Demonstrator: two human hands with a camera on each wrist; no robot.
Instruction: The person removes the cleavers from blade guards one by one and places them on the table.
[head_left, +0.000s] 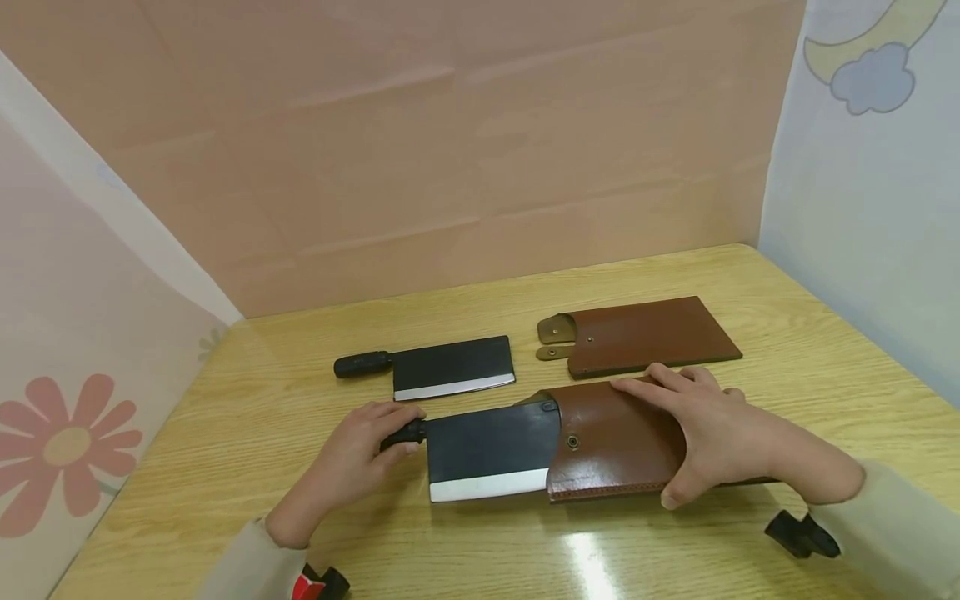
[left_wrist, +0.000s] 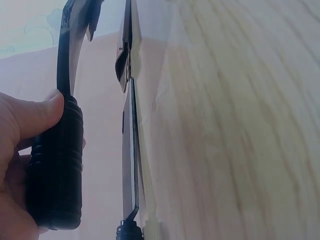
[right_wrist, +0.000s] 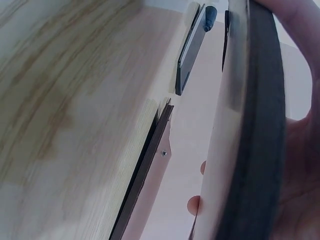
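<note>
A black cleaver (head_left: 487, 454) lies near me on the wooden table (head_left: 825, 350), its blade partly inside a brown leather sheath (head_left: 607, 442). My left hand (head_left: 375, 446) grips the cleaver's ribbed black handle (left_wrist: 55, 170), thumb along its side. My right hand (head_left: 697, 433) holds the sheath, fingers across its top to the far edge and thumb at the near edge. In the right wrist view the sheath (right_wrist: 250, 125) shows edge-on against my palm.
A second black cleaver (head_left: 450, 367) lies bare behind the first. A second brown sheath (head_left: 652, 333) with two snap tabs lies at the back right. Pink and pale panels wall the table on three sides.
</note>
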